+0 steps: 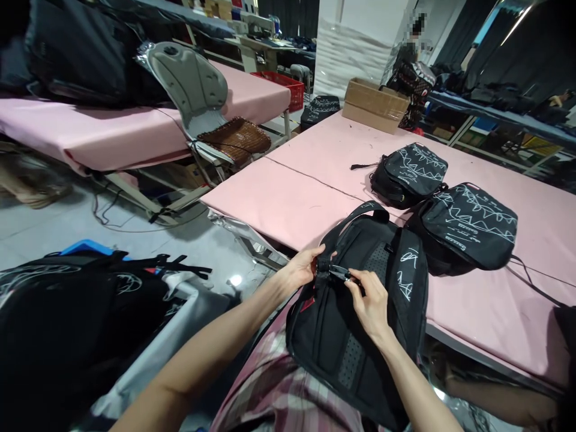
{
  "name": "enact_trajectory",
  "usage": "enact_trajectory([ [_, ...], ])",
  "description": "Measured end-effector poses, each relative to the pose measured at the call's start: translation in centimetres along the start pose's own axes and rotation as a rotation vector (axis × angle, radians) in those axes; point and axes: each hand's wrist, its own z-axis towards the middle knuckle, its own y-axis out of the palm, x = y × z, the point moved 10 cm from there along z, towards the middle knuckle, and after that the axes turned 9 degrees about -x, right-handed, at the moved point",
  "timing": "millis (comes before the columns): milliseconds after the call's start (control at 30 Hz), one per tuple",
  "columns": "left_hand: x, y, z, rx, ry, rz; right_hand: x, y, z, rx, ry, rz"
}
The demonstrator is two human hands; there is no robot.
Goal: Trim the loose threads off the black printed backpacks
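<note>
A black backpack leans on my lap against the table edge, its padded back panel and shoulder straps facing me. My left hand is closed on the backpack's left shoulder strap, near a buckle. Between the fingers of my right hand is a pair of small metal thread snips, their tips at the strap beside my left fingers. White squiggles and lettering decorate the right shoulder strap. Whether the blades touch a thread cannot be made out.
Two small black bags with white print lie on the pink-covered table. A cardboard box stands at its far end. Black bags fill a bin at left. A chair stands beyond; a person is farther back.
</note>
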Motion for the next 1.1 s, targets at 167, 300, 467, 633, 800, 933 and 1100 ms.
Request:
enact_trajectory([
  [167,-0.2,0.1,-0.3,0.014,-0.034,-0.058,-1.1,0.5,1.3,0.008,-0.088,-0.027],
  [300,-0.2,0.0,-0.3,0.015,-0.044,-0.063,-1.6,1.0,2.0,-0.009,-0.138,-0.056],
  [467,0.0,0.0,-0.3,0.005,-0.018,-0.049,-1.0,0.9,2.2,-0.011,-0.074,-0.015],
  [633,0.9,0.2,-0.8,-0.003,0.084,-0.027,-1.0,0.0,1.5,0.004,-0.027,0.030],
  [800,1.2,0.4,-1.4,0.001,0.136,0.010,-2.1,-1.0,0.5,0.033,-0.065,-0.066],
  [933,1.3,0.7,-1.4,-0.008,0.143,0.056,-2.4,-0.5,0.0,-0.025,-0.068,-0.099],
  [1100,1.5,1.1,-1.8,-0.051,0.161,0.136,1.4,-0.9,-0.2,0.016,0.208,0.163],
])
